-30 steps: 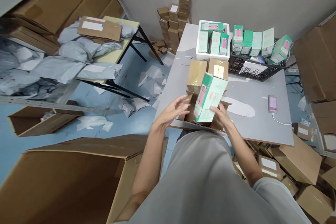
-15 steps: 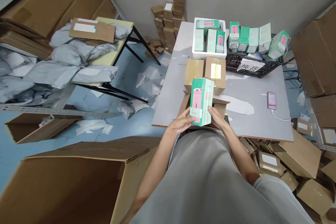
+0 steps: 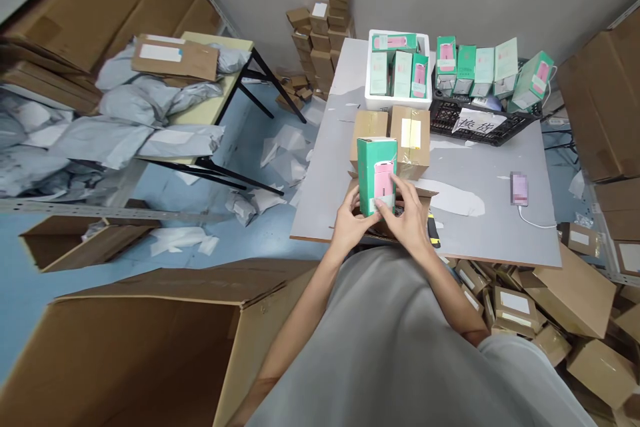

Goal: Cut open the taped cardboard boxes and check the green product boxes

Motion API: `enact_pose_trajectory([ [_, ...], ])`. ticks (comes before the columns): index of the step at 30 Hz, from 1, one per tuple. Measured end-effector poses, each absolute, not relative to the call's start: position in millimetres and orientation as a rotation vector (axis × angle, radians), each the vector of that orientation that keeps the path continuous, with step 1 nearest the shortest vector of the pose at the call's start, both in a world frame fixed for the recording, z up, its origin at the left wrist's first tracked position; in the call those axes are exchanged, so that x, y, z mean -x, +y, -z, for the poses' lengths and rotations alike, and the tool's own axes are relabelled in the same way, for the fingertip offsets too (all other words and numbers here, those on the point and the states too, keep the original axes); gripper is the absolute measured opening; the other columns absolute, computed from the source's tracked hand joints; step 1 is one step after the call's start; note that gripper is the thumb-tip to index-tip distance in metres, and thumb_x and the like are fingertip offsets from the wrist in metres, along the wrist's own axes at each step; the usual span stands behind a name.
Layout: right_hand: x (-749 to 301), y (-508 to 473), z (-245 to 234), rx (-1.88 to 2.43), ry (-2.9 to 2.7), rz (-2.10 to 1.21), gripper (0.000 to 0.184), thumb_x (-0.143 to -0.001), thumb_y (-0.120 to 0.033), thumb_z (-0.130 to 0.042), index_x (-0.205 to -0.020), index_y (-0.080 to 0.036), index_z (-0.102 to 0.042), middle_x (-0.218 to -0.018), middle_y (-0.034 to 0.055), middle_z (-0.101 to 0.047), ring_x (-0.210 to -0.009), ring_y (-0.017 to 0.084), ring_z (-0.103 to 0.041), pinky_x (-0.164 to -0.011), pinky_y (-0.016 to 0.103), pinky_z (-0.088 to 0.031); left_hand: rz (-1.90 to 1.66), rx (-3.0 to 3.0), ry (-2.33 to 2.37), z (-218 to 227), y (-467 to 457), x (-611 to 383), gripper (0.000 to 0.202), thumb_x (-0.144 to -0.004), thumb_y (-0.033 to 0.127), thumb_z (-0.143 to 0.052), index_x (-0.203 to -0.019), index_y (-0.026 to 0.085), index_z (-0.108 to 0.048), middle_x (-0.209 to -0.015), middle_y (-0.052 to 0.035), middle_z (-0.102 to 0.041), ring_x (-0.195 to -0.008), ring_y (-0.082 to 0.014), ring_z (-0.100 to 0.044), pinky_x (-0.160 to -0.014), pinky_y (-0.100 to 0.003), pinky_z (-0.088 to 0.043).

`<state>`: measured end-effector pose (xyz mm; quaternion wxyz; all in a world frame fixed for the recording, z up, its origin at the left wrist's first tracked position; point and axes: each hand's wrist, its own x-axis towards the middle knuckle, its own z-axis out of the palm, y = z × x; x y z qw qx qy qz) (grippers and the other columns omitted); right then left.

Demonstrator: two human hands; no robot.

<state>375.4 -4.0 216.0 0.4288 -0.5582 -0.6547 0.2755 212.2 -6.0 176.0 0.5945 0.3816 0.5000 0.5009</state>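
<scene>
A green product box (image 3: 369, 170) with a pink device printed on it stands upright between my two hands, above the table's near edge. My left hand (image 3: 350, 217) grips its left side and lower corner. Around the lower right side are the fingers of my right hand (image 3: 406, 212), its thumb on the front. Under the hands an open brown carton (image 3: 424, 197) is mostly hidden. Two taped cartons, a left one (image 3: 371, 123) and a right one (image 3: 410, 159), stand just behind the green box. A yellow and black tool (image 3: 433, 232) lies beside my right wrist, partly covered.
At the table's back, a white foam bin (image 3: 399, 105) and a black crate (image 3: 493, 137) hold several similar green boxes. A phone (image 3: 519, 188) with a cable lies at right. A large open carton (image 3: 150, 287) stands left, and small cartons (image 3: 515, 307) are piled right of me.
The green box has turned, so its green left side now shows instead of the pale right side, and has shifted slightly up and left. My right hand has moved onto its front.
</scene>
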Motion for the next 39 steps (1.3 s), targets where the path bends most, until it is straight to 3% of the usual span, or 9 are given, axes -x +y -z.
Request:
enact_pose_trajectory([
  [4,-376,0,-206,1.361,-1.427,-0.83,0.087,-0.094,-0.058,-0.088,-0.167,-0.033,-0.05,-0.163,0.015,-0.064,-0.142,0.033,-0.069,-0.108,0.049,-0.068,-1.165,-0.966,1.131,-194,-17,-212,0.103,-0.072,0.044,-0.104,-0.162,0.028,-0.058,-0.165,-0.0154,-0.063,-0.148,-0.0392,-0.066,-0.1,-0.042,-0.071],
  [7,-384,7,-199,1.197,-1.219,-1.121,0.081,-0.095,-0.062,-0.087,-0.161,-0.032,-0.05,-0.149,0.014,-0.074,-0.128,0.03,-0.078,-0.102,0.045,-0.069,-1.108,-0.904,1.023,-200,-19,-201,0.097,-0.072,0.045,-0.105,-0.157,0.029,-0.06,-0.168,-0.0156,-0.061,-0.156,-0.0408,-0.059,-0.103,-0.047,-0.071],
  [12,-391,14,-190,1.098,-1.098,-1.317,0.085,-0.088,-0.065,-0.092,-0.156,-0.032,-0.053,-0.141,0.0116,-0.079,-0.128,0.03,-0.078,-0.111,0.048,-0.065,-0.958,-0.625,0.927,-193,-16,-191,0.087,-0.07,0.048,-0.105,-0.145,0.022,-0.069,-0.149,-0.0176,-0.074,-0.135,-0.0407,-0.075,-0.101,-0.055,-0.071],
  [19,-385,12,-190,1.159,-1.153,-1.277,0.091,-0.087,-0.071,-0.09,-0.16,-0.032,-0.054,-0.151,0.0144,-0.073,-0.135,0.032,-0.074,-0.112,0.049,-0.065,-1.11,-0.729,1.055,-185,-19,-206,0.07,-0.068,0.041,-0.104,-0.129,0.02,-0.077,-0.134,-0.0121,-0.081,-0.131,-0.0339,-0.075,-0.111,-0.047,-0.065],
  [22,-380,11,-192,1.226,-1.154,-1.195,0.1,-0.084,-0.069,-0.094,-0.166,-0.034,-0.049,-0.159,0.015,-0.066,-0.137,0.031,-0.073,-0.107,0.045,-0.068,-1.212,-0.849,1.254,-183,-22,-216,0.075,-0.068,0.039,-0.103,-0.134,0.021,-0.072,-0.135,-0.0118,-0.078,-0.126,-0.0311,-0.076,-0.102,-0.042,-0.068],
  [25,-380,13,-189,1.269,-1.128,-1.168,0.106,-0.083,-0.07,-0.094,-0.169,-0.033,-0.045,-0.154,0.0156,-0.069,-0.133,0.031,-0.075,-0.103,0.045,-0.069,-1.263,-0.901,1.266,-183,-26,-222,0.078,-0.072,0.043,-0.102,-0.139,0.022,-0.069,-0.145,-0.0148,-0.073,-0.133,-0.0323,-0.073,-0.094,-0.038,-0.07],
  [29,-388,19,-179,1.236,-1.065,-1.194,0.103,-0.082,-0.071,-0.092,-0.165,-0.028,-0.048,-0.143,0.0151,-0.076,-0.13,0.033,-0.077,-0.108,0.048,-0.066,-1.181,-0.723,1.093,-178,-24,-214,0.072,-0.075,0.044,-0.102,-0.137,0.024,-0.07,-0.151,-0.0162,-0.071,-0.146,-0.0367,-0.067,-0.104,-0.048,-0.07],
  [33,-392,19,-175,1.191,-1.067,-1.228,0.101,-0.081,-0.071,-0.092,-0.163,-0.028,-0.051,-0.146,0.0156,-0.077,-0.136,0.035,-0.075,-0.11,0.049,-0.065,-1.001,-0.521,0.94,-170,-17,-203,0.072,-0.072,0.042,-0.104,-0.134,0.02,-0.075,-0.144,-0.017,-0.078,-0.135,-0.0392,-0.075,-0.11,-0.059,-0.067],
  [39,-389,17,-183,1.212,-1.169,-1.237,0.098,-0.086,-0.075,-0.088,-0.164,-0.027,-0.054,-0.153,0.0163,-0.073,-0.143,0.034,-0.071,-0.113,0.049,-0.065,-1.086,-0.587,1.02,-166,-17,-209,0.075,-0.067,0.044,-0.105,-0.132,0.019,-0.075,-0.134,-0.0156,-0.081,-0.131,-0.0374,-0.076,-0.114,-0.057,-0.064],
])
